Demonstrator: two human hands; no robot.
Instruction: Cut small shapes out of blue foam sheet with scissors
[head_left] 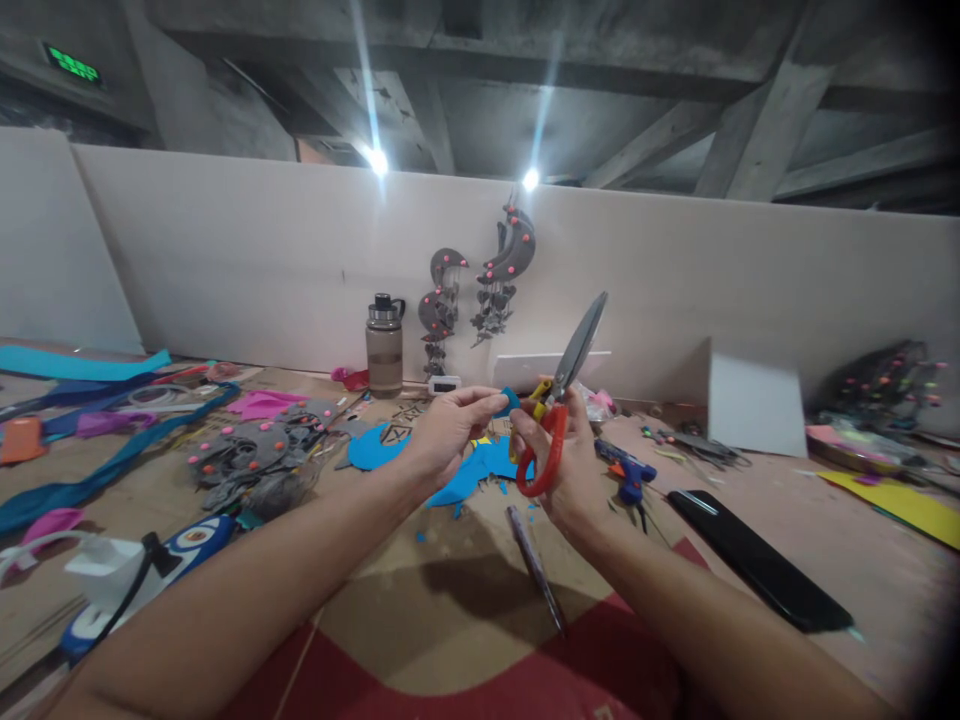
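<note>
My left hand (pixel 448 435) is closed in a pinch on a small blue felt piece (pixel 510 402). Just to the right, my right hand (pixel 576 485) is wrapped round a pair of scissors (pixel 580 345) with red and yellow handles, blades pointing up and away from me. The blades look closed together and stand apart from the small piece. Below the hands, a larger blue felt cutout (pixel 480 472) lies on the cardboard, partly hidden by my left hand, with tiny blue scraps around it. A slim pen-like stick (pixel 535 570) rests nearer to me.
A blue glue gun (pixel 634 478) and a black phone (pixel 757 558) lie on the right. A water bottle (pixel 385 347) stands at the back by the white partition (pixel 285 260). Grey felt pieces with pink dots (pixel 247 450) and a blue-and-white power strip (pixel 187 545) are on the left.
</note>
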